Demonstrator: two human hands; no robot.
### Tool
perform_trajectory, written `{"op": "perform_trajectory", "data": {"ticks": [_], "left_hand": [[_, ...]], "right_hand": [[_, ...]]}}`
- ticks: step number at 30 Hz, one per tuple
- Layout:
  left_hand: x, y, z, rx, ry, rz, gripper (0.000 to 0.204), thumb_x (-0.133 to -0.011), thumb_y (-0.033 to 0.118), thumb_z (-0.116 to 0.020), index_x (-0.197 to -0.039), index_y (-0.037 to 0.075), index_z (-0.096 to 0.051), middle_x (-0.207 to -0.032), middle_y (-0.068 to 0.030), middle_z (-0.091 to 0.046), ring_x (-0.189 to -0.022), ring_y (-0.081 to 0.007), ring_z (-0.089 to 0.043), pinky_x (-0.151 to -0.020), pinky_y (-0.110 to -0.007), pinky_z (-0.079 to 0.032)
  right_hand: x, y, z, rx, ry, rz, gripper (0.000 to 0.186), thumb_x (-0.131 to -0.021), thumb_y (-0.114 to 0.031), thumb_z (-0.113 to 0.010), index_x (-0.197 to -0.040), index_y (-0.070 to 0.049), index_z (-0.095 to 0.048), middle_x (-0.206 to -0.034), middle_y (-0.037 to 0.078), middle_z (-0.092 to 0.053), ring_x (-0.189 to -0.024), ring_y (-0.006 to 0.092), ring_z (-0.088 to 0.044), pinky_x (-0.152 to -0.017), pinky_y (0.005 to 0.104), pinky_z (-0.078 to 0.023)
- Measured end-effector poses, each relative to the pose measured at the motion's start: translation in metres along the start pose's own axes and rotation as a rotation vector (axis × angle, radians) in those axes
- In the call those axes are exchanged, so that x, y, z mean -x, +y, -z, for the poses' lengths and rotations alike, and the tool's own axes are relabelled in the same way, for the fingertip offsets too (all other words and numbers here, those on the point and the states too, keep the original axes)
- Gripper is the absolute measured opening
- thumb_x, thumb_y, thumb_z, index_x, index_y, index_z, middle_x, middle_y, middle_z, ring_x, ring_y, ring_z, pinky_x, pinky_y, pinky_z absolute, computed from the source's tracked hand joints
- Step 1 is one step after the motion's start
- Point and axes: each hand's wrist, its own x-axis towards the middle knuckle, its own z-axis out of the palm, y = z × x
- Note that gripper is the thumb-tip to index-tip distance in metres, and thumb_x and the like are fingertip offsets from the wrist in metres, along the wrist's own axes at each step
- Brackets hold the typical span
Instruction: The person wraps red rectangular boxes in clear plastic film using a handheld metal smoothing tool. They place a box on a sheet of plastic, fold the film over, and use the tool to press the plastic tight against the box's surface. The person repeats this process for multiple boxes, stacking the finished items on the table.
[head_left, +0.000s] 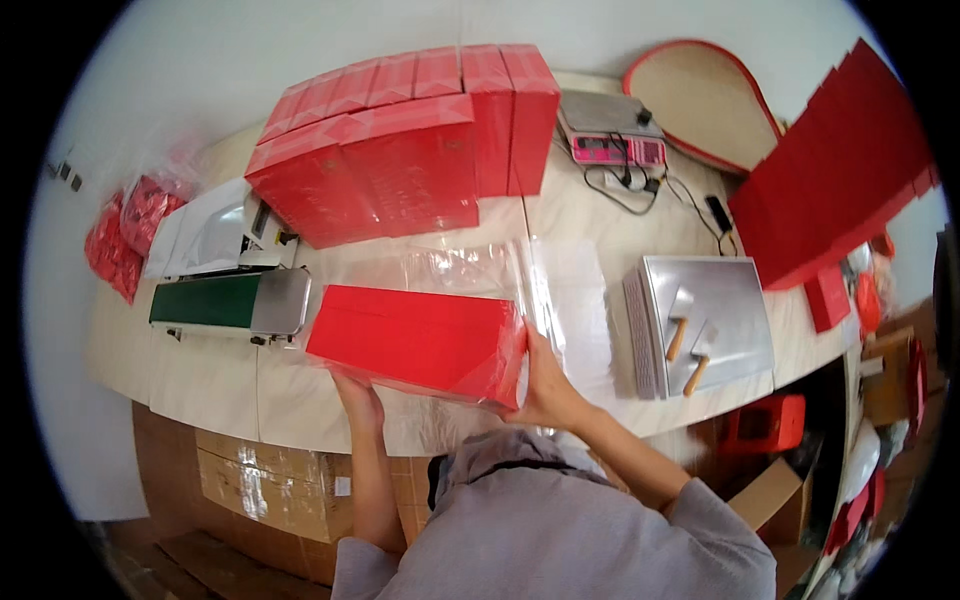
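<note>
A long red box (pixel 410 335) in a clear plastic bag is held level over the near middle of the table. My left hand (pixel 355 395) is closed on it from below at the left, its fingertips hidden under the box. My right hand (pixel 540 385) grips its right end. Loose clear plastic sheets or bags (pixel 580 310) lie behind and right of it. Just left is a machine with a green conveyor belt (pixel 205 300). To the right, a stack of metal trays (pixel 730 310) carries two scrapers (pixel 697 374) with wooden handles.
Red boxes (pixel 410 170) stand in rows at the back, beside a scale (pixel 610 120) with cables and an oval tray (pixel 700 90). A tall red stack (pixel 820 180) is right; bags of red shred (pixel 115 245) are left. Cartons (pixel 265 480) lie below the table edge.
</note>
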Motion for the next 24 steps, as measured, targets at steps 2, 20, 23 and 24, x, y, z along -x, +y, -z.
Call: {"op": "perform_trajectory", "data": {"ticks": [2,20,23,24], "left_hand": [[-0.006,0.009,0.003,-0.155,-0.106,-0.065,0.067,-0.100,0.055,-0.037,-0.140,0.001,-0.040,-0.143,-0.0113,-0.045,-0.130,-0.0219,-0.045,-0.110,-0.036,-0.033],[0.073,0.129,-0.142,-1.441,-1.039,-0.895,0.050,-0.077,0.043,-0.073,-0.111,0.007,-0.066,-0.098,-0.0071,-0.065,-0.092,-0.0226,-0.060,-0.085,-0.036,-0.043],[0.087,0.113,-0.154,-1.452,-1.178,-0.792,0.029,-0.072,0.022,-0.077,-0.096,0.008,-0.070,-0.080,-0.0049,-0.063,-0.073,-0.0219,-0.059,-0.070,-0.035,-0.042],[0.089,0.109,-0.155,-1.444,-1.190,-0.766,0.025,-0.070,0.016,-0.078,-0.092,0.007,-0.070,-0.075,-0.0047,-0.062,-0.067,-0.0223,-0.058,-0.065,-0.035,-0.041]], "right_hand": [[-0.002,0.020,-0.010,-0.072,0.018,0.048,0.127,-0.059,-0.028,-0.086,-0.147,0.008,-0.002,-0.136,0.032,-0.032,-0.125,0.0473,-0.037,-0.108,0.0482,-0.032],[-0.002,-0.002,0.069,-0.246,0.500,0.190,0.084,-0.078,-0.014,-0.075,-0.146,-0.001,-0.027,-0.130,0.020,-0.049,-0.117,0.0329,-0.050,-0.103,0.0415,-0.037],[0.027,0.019,0.073,-0.231,0.525,-0.028,0.063,-0.083,-0.007,-0.067,-0.139,0.000,-0.038,-0.120,0.018,-0.055,-0.109,0.0293,-0.056,-0.096,0.0383,-0.042],[0.038,0.023,0.073,-0.244,0.523,-0.104,0.056,-0.085,-0.005,-0.065,-0.135,-0.001,-0.042,-0.116,0.017,-0.057,-0.105,0.0283,-0.057,-0.094,0.0372,-0.044]]}}
